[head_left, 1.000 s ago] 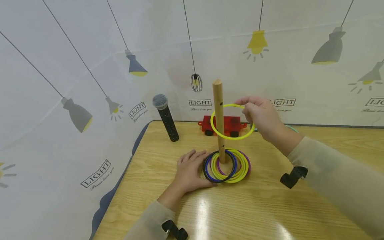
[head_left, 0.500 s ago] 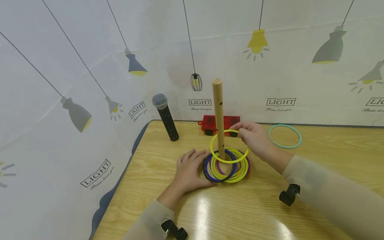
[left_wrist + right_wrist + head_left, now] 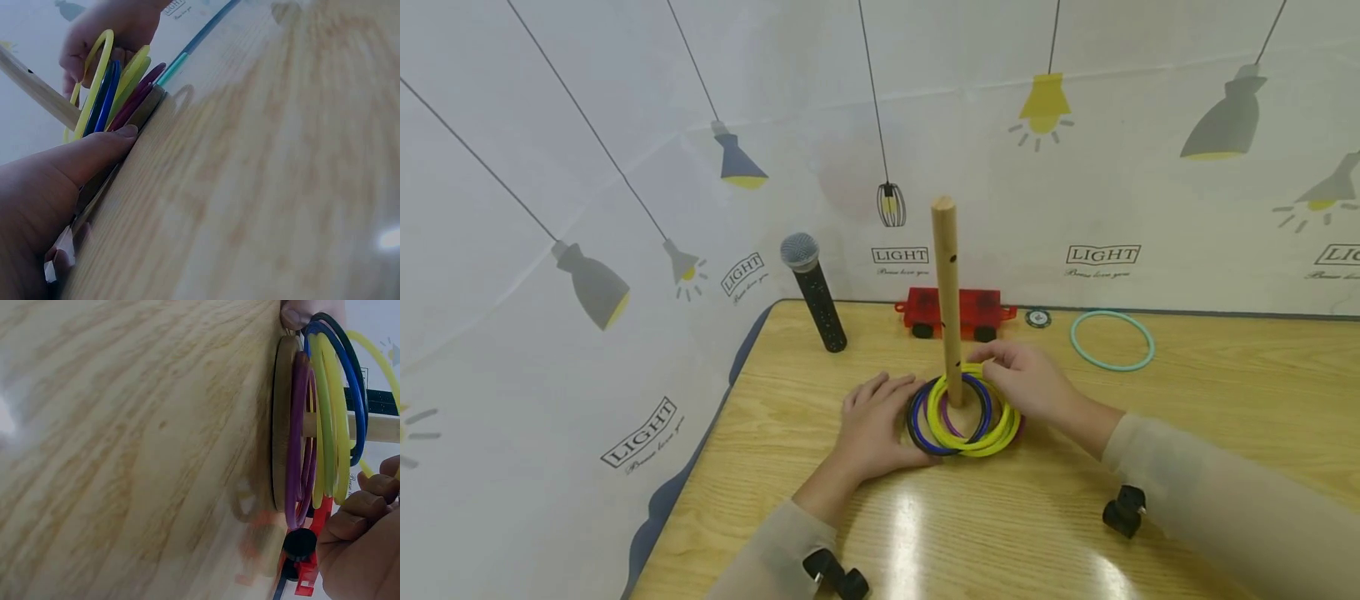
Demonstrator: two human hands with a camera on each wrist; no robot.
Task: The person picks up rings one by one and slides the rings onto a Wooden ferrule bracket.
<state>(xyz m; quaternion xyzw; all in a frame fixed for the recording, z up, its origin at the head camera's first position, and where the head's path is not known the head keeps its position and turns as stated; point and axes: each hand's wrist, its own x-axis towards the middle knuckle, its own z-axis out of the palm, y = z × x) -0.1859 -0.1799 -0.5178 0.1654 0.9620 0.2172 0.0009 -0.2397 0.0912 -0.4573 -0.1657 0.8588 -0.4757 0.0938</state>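
An upright wooden peg [image 3: 948, 283] rises from a round wooden base [image 3: 285, 394]. My left hand [image 3: 874, 429] holds the base at its left side, with the thumb against the edge in the left wrist view. Several rings lie stacked around the peg: purple [image 3: 294, 431] lowest, yellow [image 3: 341, 425] above, then blue [image 3: 355, 375] and black [image 3: 912, 429]. My right hand [image 3: 1026, 379] pinches the far right side of another yellow ring [image 3: 97, 90]. That ring encircles the peg low down, close over the stack and tilted in the left wrist view.
A red toy wagon [image 3: 917, 312] stands behind the peg, next to a small round chip [image 3: 1038, 318]. Further right lies a turquoise ring [image 3: 1075, 342] on the wooden table [image 3: 1000, 533]. A microphone [image 3: 820, 304] stands upright at the back left. A printed cloth [image 3: 820, 167] hangs behind.
My right hand has moved down along the peg with the yellow ring, from about mid-height to just over the stack. The chip and turquoise ring have come into full view. My left hand has stayed put.
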